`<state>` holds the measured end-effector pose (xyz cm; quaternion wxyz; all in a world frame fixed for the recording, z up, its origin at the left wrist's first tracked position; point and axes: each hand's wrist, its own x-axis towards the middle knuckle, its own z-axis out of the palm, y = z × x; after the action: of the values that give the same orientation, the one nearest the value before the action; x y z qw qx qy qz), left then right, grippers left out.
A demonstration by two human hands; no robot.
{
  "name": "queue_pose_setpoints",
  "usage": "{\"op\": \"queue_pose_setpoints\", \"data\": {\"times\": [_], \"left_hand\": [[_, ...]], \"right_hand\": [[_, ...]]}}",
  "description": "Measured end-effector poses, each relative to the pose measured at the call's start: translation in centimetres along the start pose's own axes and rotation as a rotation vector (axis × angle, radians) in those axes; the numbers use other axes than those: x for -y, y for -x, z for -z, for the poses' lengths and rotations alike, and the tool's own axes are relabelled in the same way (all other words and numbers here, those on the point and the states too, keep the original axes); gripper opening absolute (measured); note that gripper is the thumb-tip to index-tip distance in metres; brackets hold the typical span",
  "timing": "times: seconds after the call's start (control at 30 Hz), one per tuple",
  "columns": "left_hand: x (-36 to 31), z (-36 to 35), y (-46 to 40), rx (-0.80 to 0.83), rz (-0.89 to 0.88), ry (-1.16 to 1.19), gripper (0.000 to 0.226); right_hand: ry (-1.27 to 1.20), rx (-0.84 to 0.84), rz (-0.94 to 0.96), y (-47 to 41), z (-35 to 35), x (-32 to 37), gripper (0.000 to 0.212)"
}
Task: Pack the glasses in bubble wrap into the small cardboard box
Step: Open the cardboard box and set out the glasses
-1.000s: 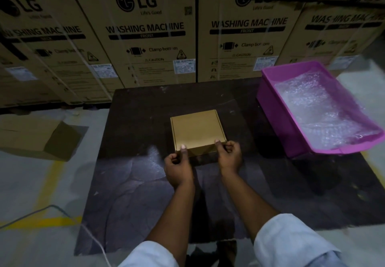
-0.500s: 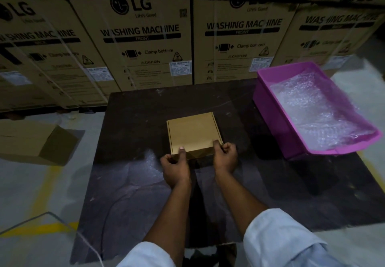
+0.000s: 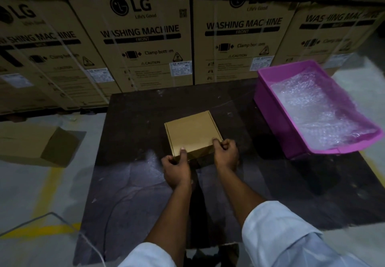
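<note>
A small brown cardboard box point(image 3: 192, 133) lies closed on the dark table point(image 3: 239, 125), near its middle. My left hand point(image 3: 176, 169) grips the box's near left corner, thumb on the lid and fingers curled at the front wall. My right hand point(image 3: 226, 155) grips the near right corner the same way. Bubble wrap point(image 3: 312, 108) fills the pink tray point(image 3: 270, 110) at the table's right. No glasses are visible; whatever is in the box is hidden by the lid.
Large LG washing machine cartons point(image 3: 145, 37) form a wall just behind the table. An open cardboard carton point(image 3: 35, 148) lies on the floor to the left. A thin cable point(image 3: 62, 218) and yellow floor line point(image 3: 41, 230) run at lower left.
My hands stay at the near edge of the box. The view has shifted slightly; the box appears a little farther from the table's front.
</note>
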<state>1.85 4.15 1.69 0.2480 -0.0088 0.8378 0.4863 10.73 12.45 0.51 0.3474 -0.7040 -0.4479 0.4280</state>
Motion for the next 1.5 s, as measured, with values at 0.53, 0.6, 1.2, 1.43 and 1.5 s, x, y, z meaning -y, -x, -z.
{"op": "queue_pose_setpoints", "data": {"times": [0.53,0.6,1.2,1.43,1.5], "left_hand": [[-0.3,-0.7,0.8,-0.104,-0.026,0.044,0.044],[-0.3,-0.5,0.6,-0.091,-0.024,0.033,0.044],[-0.1,-0.4,0.1,-0.103,0.021,0.195,0.05],[-0.7,-1.8,1.2,0.094,-0.111,0.004,0.036],[-1.0,-1.6,1.4,0.033,-0.072,-0.017,0.041]], "right_hand": [[-0.105,-0.065,0.014,1.9,-0.5,-0.4,0.021],[-0.112,-0.065,0.007,1.9,-0.4,-0.3,0.022],[-0.118,-0.116,0.029,3.2,-1.1,-0.2,0.022],[0.083,-0.02,0.083,4.3,-2.4,-0.7,0.023],[0.097,-0.029,0.075,4.5,-2.6,-0.4,0.026]]}}
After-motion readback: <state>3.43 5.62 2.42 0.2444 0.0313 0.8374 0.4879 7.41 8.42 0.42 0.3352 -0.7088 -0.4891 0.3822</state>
